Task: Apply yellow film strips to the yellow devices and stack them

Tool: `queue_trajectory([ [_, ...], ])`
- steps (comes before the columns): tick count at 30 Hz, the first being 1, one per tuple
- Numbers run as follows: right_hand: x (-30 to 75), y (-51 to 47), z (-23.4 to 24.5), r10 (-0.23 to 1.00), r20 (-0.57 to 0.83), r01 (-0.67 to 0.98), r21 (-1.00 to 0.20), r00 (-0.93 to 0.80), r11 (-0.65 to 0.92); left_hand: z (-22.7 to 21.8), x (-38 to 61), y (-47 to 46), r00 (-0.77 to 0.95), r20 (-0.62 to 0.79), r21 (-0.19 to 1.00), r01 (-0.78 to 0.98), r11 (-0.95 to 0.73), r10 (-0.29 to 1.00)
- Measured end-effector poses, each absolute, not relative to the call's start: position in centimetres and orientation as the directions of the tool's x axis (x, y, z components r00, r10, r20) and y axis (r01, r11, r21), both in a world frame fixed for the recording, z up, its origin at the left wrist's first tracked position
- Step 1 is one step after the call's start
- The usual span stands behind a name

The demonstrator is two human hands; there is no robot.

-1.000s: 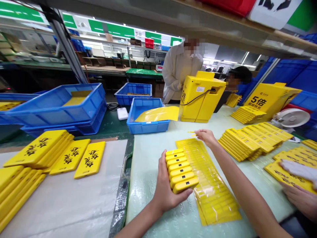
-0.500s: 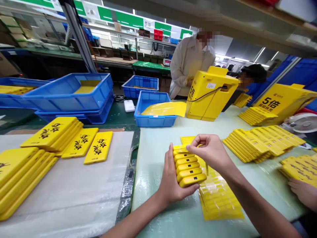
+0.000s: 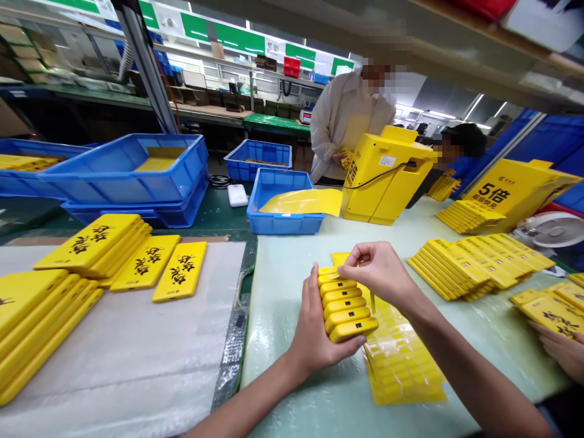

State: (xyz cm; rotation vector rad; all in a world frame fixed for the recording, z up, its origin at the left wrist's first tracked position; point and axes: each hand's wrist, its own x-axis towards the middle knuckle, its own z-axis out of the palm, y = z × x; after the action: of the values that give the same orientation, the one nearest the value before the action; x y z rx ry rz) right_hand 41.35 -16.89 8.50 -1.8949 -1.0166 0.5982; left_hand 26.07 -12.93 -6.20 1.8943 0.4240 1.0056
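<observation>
My left hand [image 3: 314,331] is wrapped around a stack of several yellow power banks [image 3: 351,313], their short ends with small dark ports facing me. Thumb and fingers of my right hand [image 3: 376,271] pinch together at the top end of that stack. A thin yellow strip [image 3: 373,302] hangs below the right fingers; its upper part is hidden by the hand. Beneath both hands, a glossy yellow sticker sheet [image 3: 404,365] lies on the pale green mat [image 3: 292,389].
More power banks [image 3: 177,271] lie on the white-covered surface at left; further stacks [image 3: 474,264] stand at right. Behind are blue bins [image 3: 285,224], a yellow machine [image 3: 387,176] and a person [image 3: 333,121]. Another person's hand [image 3: 563,350] holds power banks at the right edge.
My hands stay at the stack; the right one has shifted slightly left and up. At right, the other person's hand has tilted power banks up. The person behind now shows a yellow item in hand.
</observation>
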Motion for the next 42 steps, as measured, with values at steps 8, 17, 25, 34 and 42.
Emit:
queue_trajectory([
  [8, 41.4, -16.7, 8.5, 0.846, 0.017, 0.461, -0.844, 0.533, -0.273, -6.3, 26.0, -13.0, 0.603, 0.484, 0.836, -0.105, -0.539, 0.634],
  [17, 41.7, -16.3, 8.6, 0.878, -0.016, 0.542, -0.781, 0.479, -0.31, -6.3, 26.0, -12.9, 0.617, 0.476, 0.839, -0.104, -0.535, 0.627],
  [25, 46.6, -16.9, 10.2, 0.924, 0.07, 0.679, -0.7, 0.375, -0.223, -6.5, 26.0, -12.7, 0.61, 0.492, 0.832, -0.119, -0.542, 0.621],
  [34, 45.3, -19.9, 9.8, 0.777, 0.273, 0.429, -0.903, 0.567, 0.005, -6.5, 26.0, -12.7, 0.607, 0.497, 0.826, -0.111, -0.553, 0.62],
  [42, 40.1, -20.1, 7.9, 0.705, 0.191, 0.326, -0.943, 0.683, -0.061, -6.7, 26.0, -12.8, 0.61, 0.507, 0.797, -0.062, -0.601, 0.609],
])
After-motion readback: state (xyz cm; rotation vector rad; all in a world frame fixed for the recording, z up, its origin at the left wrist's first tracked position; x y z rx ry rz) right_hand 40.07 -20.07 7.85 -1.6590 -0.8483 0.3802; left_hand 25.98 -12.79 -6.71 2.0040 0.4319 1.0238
